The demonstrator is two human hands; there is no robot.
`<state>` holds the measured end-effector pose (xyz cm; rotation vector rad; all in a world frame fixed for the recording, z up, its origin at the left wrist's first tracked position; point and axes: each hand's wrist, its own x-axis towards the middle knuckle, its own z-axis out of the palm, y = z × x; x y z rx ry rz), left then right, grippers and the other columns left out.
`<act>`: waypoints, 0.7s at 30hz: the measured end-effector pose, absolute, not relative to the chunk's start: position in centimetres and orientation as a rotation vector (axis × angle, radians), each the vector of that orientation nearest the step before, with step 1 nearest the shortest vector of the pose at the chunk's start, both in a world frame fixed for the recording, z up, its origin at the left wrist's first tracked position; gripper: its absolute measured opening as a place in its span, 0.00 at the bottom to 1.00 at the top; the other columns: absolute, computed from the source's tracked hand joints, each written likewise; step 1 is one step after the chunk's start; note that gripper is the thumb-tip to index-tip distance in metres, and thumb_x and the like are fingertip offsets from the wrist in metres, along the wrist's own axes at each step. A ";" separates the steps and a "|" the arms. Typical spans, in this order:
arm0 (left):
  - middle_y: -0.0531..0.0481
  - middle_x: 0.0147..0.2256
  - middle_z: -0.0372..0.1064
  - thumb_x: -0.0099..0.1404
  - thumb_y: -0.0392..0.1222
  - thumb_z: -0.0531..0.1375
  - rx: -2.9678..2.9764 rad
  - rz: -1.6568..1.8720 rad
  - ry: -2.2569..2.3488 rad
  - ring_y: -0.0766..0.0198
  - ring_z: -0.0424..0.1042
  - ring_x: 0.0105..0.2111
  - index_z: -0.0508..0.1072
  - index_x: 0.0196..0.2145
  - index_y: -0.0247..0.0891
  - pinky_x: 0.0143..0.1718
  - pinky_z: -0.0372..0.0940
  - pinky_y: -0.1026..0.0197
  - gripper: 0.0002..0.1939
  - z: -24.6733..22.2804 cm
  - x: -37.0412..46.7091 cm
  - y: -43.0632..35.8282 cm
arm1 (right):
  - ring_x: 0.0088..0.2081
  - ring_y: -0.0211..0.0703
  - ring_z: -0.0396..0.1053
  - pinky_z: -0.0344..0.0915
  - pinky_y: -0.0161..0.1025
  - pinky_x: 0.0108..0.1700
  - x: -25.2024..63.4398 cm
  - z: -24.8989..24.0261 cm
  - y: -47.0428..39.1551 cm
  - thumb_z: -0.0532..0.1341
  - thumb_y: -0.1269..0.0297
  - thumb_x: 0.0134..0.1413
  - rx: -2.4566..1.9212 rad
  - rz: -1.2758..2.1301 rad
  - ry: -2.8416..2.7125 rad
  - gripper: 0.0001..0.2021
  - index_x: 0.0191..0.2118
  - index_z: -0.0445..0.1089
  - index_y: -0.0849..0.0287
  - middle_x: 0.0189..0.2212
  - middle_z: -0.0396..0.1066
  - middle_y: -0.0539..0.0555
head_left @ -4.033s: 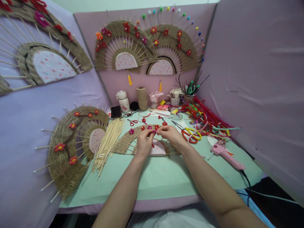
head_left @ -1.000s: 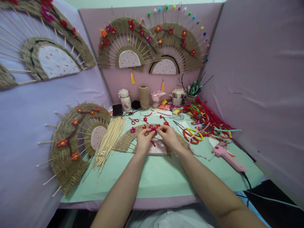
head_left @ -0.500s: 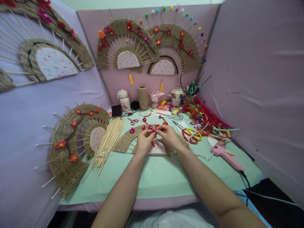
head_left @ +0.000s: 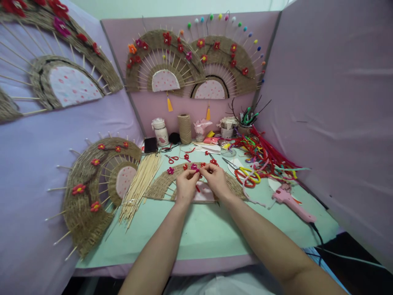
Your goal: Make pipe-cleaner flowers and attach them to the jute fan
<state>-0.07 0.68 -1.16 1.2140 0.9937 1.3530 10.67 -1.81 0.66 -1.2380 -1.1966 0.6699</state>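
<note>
Both my hands are over a woven twine fan (head_left: pixel 159 184) that lies on the table. My left hand (head_left: pixel 186 187) pinches a small magenta pipe-cleaner piece (head_left: pixel 198 171) between thumb and fingertips. On the same piece, from the other side, my right hand (head_left: pixel 215 180) is also closed, its fingertips nearly meeting the left ones. Below the fingers a short red pipe-cleaner end (head_left: pixel 198 188) shows; whether it joins the magenta piece I cannot tell. Several red and magenta flowers, including a magenta flower (head_left: pixel 170 170), sit along the fan's upper band. My hands cover part of it.
Bamboo sticks (head_left: pixel 139 184) lie left of the fan. On the right are scissors (head_left: pixel 248 176), a pink glue gun (head_left: pixel 293 205) with its cord, and a pile of pipe cleaners (head_left: pixel 264 151). A twine spool (head_left: pixel 184 129) and a white bottle (head_left: pixel 160 132) stand behind.
The view has tilted slightly, so everything sits a little lower. My fingers have shifted slightly around the magenta piece, which both hands still pinch.
</note>
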 end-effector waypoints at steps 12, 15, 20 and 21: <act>0.43 0.25 0.74 0.51 0.43 0.61 0.712 1.241 0.939 0.62 0.74 0.26 0.71 0.25 0.31 0.29 0.67 0.63 0.10 0.7 -0.5 0.8 | 0.30 0.42 0.67 0.62 0.37 0.34 13.4 3.3 -1.9 0.57 0.50 0.48 -1.375 0.639 -1.292 0.19 0.35 0.71 0.63 0.29 0.72 0.54; 0.44 0.24 0.73 0.51 0.46 0.62 0.725 1.243 0.940 0.63 0.73 0.25 0.72 0.26 0.30 0.28 0.66 0.64 0.13 0.8 -0.6 0.8 | 0.28 0.39 0.65 0.60 0.35 0.31 14.2 6.0 -2.6 0.58 0.51 0.47 -1.413 0.571 -1.426 0.18 0.33 0.71 0.63 0.27 0.72 0.53; 0.48 0.23 0.72 0.45 0.43 0.66 0.987 1.258 0.992 0.67 0.70 0.23 0.73 0.26 0.31 0.28 0.64 0.66 0.13 0.3 -1.0 0.9 | 0.24 0.36 0.61 0.54 0.32 0.26 16.7 9.5 1.7 0.56 0.54 0.49 -1.527 0.317 -1.753 0.16 0.28 0.73 0.64 0.23 0.71 0.52; 0.48 0.23 0.72 0.44 0.42 0.66 1.030 1.264 0.999 0.67 0.70 0.23 0.73 0.26 0.31 0.28 0.65 0.66 0.13 0.2 -1.1 0.9 | 0.24 0.36 0.62 0.54 0.32 0.27 17.3 9.6 3.5 0.57 0.56 0.49 -1.553 0.261 -1.843 0.15 0.29 0.73 0.64 0.23 0.71 0.53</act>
